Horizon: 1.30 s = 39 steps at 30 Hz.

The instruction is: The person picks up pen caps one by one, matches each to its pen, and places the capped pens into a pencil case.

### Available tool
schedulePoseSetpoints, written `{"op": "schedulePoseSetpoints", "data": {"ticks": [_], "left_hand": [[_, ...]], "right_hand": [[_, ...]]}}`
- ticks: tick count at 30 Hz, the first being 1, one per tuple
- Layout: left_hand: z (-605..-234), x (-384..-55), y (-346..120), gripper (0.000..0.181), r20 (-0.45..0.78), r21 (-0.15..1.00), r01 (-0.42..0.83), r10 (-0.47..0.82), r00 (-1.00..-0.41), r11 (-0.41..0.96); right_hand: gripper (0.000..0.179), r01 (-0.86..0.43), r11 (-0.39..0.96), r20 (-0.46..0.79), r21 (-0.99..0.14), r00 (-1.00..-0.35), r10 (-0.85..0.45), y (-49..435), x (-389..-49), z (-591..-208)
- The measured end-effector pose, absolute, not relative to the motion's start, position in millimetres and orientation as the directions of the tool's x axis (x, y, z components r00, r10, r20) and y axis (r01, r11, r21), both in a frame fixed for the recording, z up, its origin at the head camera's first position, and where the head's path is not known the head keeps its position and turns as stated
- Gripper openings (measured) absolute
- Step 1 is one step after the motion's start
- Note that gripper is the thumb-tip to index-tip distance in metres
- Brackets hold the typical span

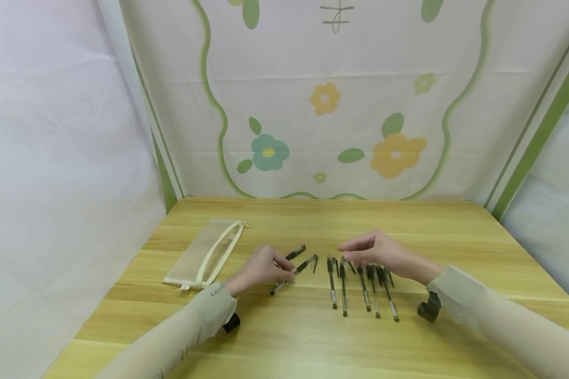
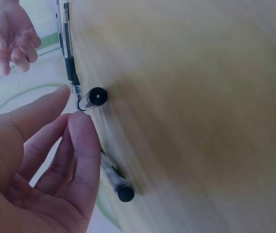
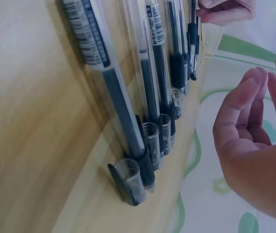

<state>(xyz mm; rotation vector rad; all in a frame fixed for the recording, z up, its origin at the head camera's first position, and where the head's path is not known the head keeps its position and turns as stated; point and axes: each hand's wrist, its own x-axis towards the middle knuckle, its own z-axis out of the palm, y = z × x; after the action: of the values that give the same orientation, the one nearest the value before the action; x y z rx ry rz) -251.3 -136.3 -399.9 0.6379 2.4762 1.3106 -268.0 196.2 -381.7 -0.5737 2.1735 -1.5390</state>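
Note:
My left hand (image 1: 263, 268) is low over the wood-look table, thumb and fingertips at a clear-barrelled gel pen (image 1: 278, 288). A gap shows between thumb and fingers in the left wrist view, beside the pen's black end (image 2: 97, 96). Beyond that hand lies another gel pen (image 1: 296, 252), partly hidden. My right hand (image 1: 381, 255) hovers above the far end of a row of several gel pens (image 1: 343, 297), fingers loosely bent and holding nothing. In the right wrist view, clear pen caps (image 3: 128, 179) with dark clips lie beside the pens' black grips.
A flat mesh zip pouch (image 1: 196, 252) with pale trim lies on the table's left side. Behind the table (image 1: 313, 347) hangs a white flower-patterned cloth (image 1: 294, 100), with pale cloth at both sides too. Dark cameras are strapped at both wrists.

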Motion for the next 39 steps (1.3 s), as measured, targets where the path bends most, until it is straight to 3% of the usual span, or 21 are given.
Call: {"op": "schedulePoseSetpoints", "data": {"ticks": [12, 20, 34, 39], "left_hand": [[-400.3, -247.8, -130.7, 0.018, 0.003, 0.762, 0.329, 0.506, -0.863, 0.558], [-401.5, -247.8, -138.5, 0.015, -0.005, 0.783, 0.312, 0.508, -0.861, 0.537], [-391.4, -236.0, -157.7, 0.017, 0.017, 0.886, 0.249, 0.509, -0.860, 0.391], [-384.9, -227.4, -164.2, 0.024, 0.038, 0.937, 0.211, 0.520, -0.853, 0.277]], "right_hand": [[0.047, -0.094, 0.287, -0.081, -0.953, -0.835, -0.544, 199.1, -263.2, -384.6], [0.046, -0.097, 0.291, -0.083, -0.952, -0.832, -0.548, 199.4, -261.3, -383.2], [0.038, -0.125, 0.300, -0.066, -0.946, -0.830, -0.554, 193.8, -264.9, -377.8], [0.032, -0.219, 0.378, -0.026, -0.900, -0.837, -0.547, 185.4, -268.1, -371.0]]}}
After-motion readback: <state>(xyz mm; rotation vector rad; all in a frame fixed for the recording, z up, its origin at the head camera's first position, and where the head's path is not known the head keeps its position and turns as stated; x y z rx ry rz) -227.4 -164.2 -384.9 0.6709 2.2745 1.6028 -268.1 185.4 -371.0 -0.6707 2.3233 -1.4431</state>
